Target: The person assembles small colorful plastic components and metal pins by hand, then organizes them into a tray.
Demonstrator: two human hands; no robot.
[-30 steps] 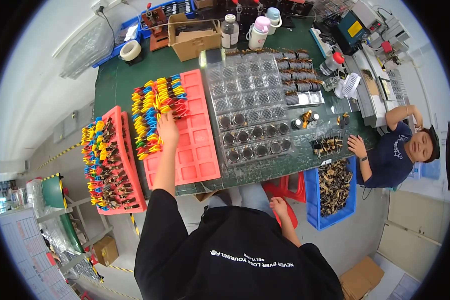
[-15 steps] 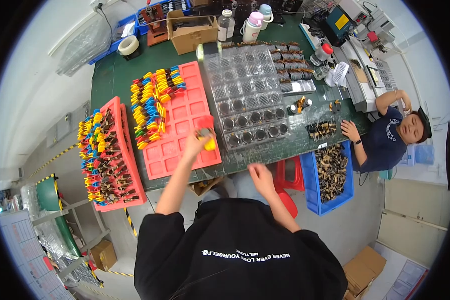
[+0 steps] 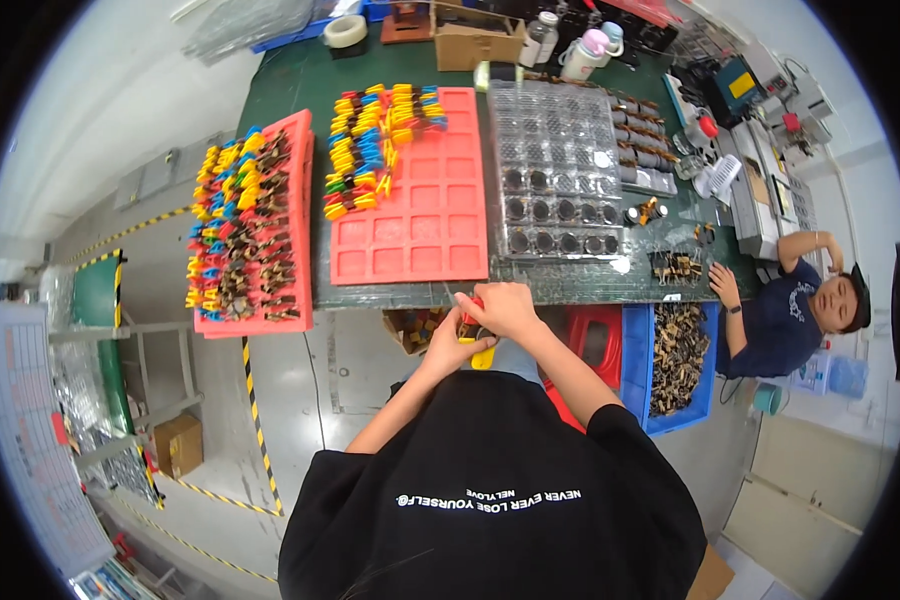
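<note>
At the near edge of the table, in front of my body, my left hand is closed round a small dark part with a yellow plastic clip at its near end. A red clip shows at its far end. My right hand pinches at that red clip, its fingertips meeting those of the left. The fingers hide most of the dark part. Just beyond lies a pink tray of square pockets; rows of yellow, blue and red clips fill its far left side, and its near pockets are bare.
A second pink tray, loaded with clipped parts, stands at left. Right of centre are clear plastic trays with dark round pieces. A blue bin of small parts and a red stool sit below the table edge. A co-worker is at right.
My left hand has come back from over the pink tray to the table's near edge, bringing the clipped part. My right hand has moved left to meet it. The view has shifted.
</note>
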